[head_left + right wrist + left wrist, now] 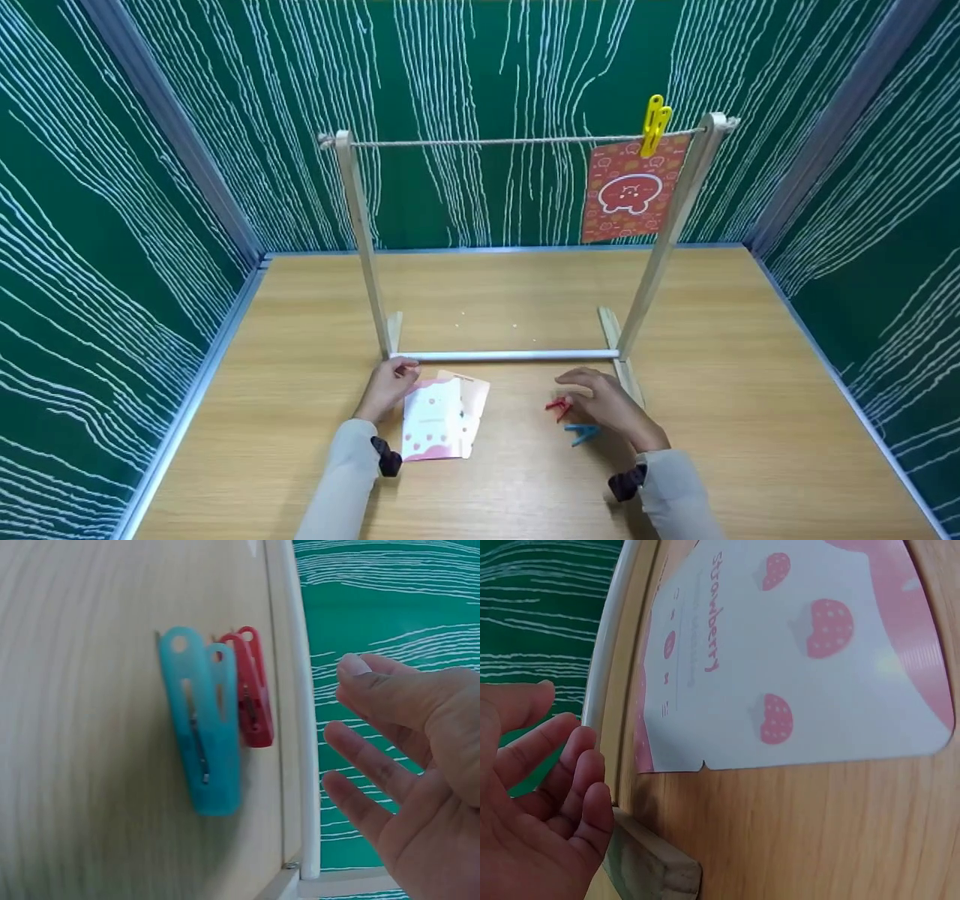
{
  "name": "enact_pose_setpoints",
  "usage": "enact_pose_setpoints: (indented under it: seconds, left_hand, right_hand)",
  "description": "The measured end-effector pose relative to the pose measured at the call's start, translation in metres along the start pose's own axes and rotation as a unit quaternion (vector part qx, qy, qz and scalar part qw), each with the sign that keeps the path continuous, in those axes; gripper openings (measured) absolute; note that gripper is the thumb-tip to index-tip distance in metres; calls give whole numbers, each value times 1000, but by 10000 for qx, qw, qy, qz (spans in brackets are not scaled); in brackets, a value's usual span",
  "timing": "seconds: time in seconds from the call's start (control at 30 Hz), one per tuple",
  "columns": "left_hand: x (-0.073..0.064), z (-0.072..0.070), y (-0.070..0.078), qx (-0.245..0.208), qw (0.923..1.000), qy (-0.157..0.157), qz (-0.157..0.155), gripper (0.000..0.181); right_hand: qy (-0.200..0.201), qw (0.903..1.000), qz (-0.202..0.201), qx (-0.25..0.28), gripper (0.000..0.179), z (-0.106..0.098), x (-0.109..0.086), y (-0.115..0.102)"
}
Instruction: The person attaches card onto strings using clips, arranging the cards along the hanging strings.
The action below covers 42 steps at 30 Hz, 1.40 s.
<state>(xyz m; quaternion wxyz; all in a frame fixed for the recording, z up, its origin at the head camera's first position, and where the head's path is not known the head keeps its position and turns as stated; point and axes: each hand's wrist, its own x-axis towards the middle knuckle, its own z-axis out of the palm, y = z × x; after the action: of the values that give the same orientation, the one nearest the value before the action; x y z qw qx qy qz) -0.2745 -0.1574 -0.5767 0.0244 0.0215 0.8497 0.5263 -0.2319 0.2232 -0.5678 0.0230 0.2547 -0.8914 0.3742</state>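
My left hand hovers beside the strawberry-printed card, its fingers loosely bent with nothing between them. That pale pink and white card lies over a second, peach-coloured card on the table. My right hand is held over the clothespins, thumb and fingers apart and holding nothing in the right wrist view. Under it lie a red clothespin and a blue clothespin, side by side. A yellow clothespin clips a red card with a bear-like figure to the rope's right end.
A wooden frame stands across the table, a rope strung between its posts and a white bar low down. Small white specks dot the table behind the bar. Green walls with white streaks enclose the back and sides.
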Motion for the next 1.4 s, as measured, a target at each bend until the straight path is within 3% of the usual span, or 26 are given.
enact_pose_setpoints:
  seconds: [0.27, 0.47, 0.7, 0.93, 1.17, 1.4]
  left_hand:
    - [1, -7, -8, 340, 9983, -282, -371, 20]
    - [2, -11, -9, 619, 9937, -664, -653, 21]
    - [2, -12, -7, 676, 9871, -869, -1164, 31]
    - [-3, -13, -5, 727, 9894, -984, -780, 35]
    - [2, -10, -4, 956, 9835, -1087, -1087, 42]
    - [3, -10, 0, 1084, 9825, -1189, -943, 42]
  right_hand:
    - [-342, 9994, -7, -51, 28, 6, 2, 6]
    - [-654, 9968, 259, 372, 30, 7, 3, 6]
    - [-726, 9969, 6, 315, 29, 12, 4, 8]
    - [-806, 9949, 194, 572, 32, 16, 3, 9]
    - [-811, 9966, 38, 131, 31, 17, 3, 11]
    - [-682, 9970, -292, -209, 26, 21, 1, 11]
